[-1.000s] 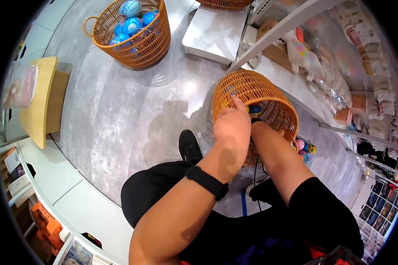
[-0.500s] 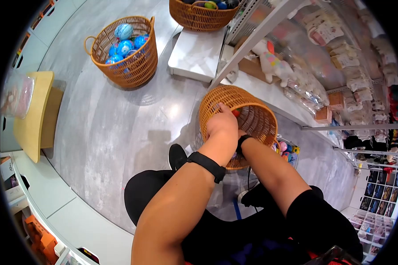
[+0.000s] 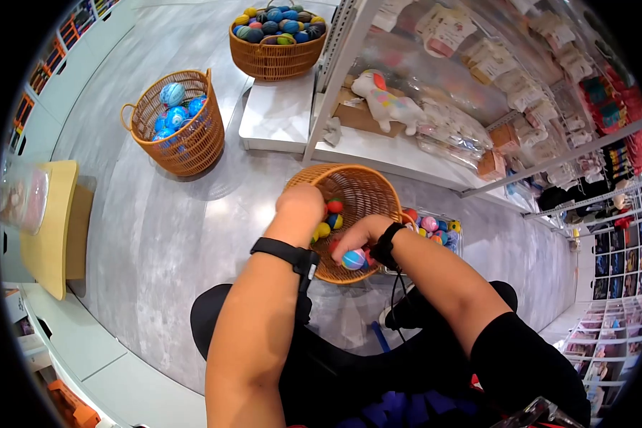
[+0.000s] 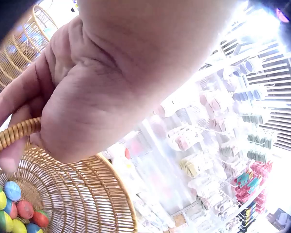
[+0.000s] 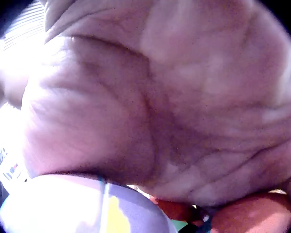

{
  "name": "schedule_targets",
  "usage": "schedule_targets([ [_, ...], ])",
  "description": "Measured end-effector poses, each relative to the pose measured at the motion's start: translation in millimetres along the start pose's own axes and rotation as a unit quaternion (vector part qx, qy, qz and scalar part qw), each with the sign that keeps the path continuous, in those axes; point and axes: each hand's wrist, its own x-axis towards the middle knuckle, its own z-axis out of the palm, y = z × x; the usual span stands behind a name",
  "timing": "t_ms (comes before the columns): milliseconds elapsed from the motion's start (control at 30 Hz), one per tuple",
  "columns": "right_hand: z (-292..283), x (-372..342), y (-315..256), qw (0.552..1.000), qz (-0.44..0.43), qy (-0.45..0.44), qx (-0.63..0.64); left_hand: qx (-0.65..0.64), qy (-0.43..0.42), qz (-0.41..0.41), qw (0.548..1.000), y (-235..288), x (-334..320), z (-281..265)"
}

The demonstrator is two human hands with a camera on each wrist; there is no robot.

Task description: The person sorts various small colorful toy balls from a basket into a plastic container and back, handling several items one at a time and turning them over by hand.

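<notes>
A tilted wicker basket (image 3: 378, 187) opens toward me, with several coloured balls low inside, among them a red ball (image 3: 334, 206). At its upper left, my left hand (image 3: 299, 205) grips the rim; the left wrist view shows those fingers (image 4: 12, 158) curled round the wicker edge (image 4: 14, 135). Inside the mouth, my right hand (image 3: 360, 235) bends down over the balls, right beside a multicoloured ball (image 3: 352, 260). The right wrist view has the palm (image 5: 155, 102) close above a pale purple ball (image 5: 82, 206) and a red one (image 5: 254, 213); its fingertips are hidden.
A container of small balls (image 3: 435, 230) stands right of the basket. Beyond are a basket of blue balls (image 3: 185, 153), a full ball basket (image 3: 277, 60) on a white platform (image 3: 277, 118), and shelving with a plush toy (image 3: 389, 103). A wooden stand (image 3: 53, 228) is at left.
The basket's mouth has turned more toward me, exposing more balls. My left hand has moved from the basket's side to its rim; my right hand, hidden before, now shows inside. The view has shifted.
</notes>
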Motion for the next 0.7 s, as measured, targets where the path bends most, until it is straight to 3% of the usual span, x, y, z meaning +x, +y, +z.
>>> schedule_targets([
  [33,8,-48,-10,0.997,-0.064,0.009,0.049,0.003,0.002,0.004,1.0,-3,-7,-3],
  [100,-2,-62,0,0.986,-0.114,-0.005,0.12,-0.126,-0.05,-0.015,0.991,-11,-17,-9],
  [167,-15,-75,15,0.979,-0.132,-0.019,0.156,-0.137,-0.032,-0.034,0.99,-22,-7,0],
  [233,-25,-89,29,0.926,-0.257,-0.058,0.272,-0.144,-0.009,-0.053,0.988,-35,5,9],
  [267,-25,-89,35,0.924,-0.265,-0.051,0.273,-0.111,0.013,-0.049,0.993,-42,10,12],
  [333,-18,-85,47,0.822,-0.404,-0.093,0.391,-0.074,0.028,-0.06,0.995,-54,22,17],
  [400,-11,-108,55,0.802,-0.437,-0.126,0.388,-0.083,0.092,-0.036,0.992,-56,12,20],
  [467,10,-126,61,0.693,-0.496,-0.175,0.493,-0.064,0.096,-0.049,0.992,-68,26,28],
  [533,19,-130,73,0.681,-0.517,-0.168,0.49,-0.043,0.098,-0.061,0.992,-73,35,31],
  [600,31,-142,78,0.637,-0.529,-0.149,0.54,-0.068,0.056,-0.06,0.994,-76,39,33],
  [633,34,-146,84,0.623,-0.533,-0.162,0.55,-0.024,0.115,-0.004,0.993,-89,59,47],
  [700,43,-163,94,0.611,-0.534,-0.147,0.565,-0.024,0.305,-0.022,0.952,0,-39,10],
])
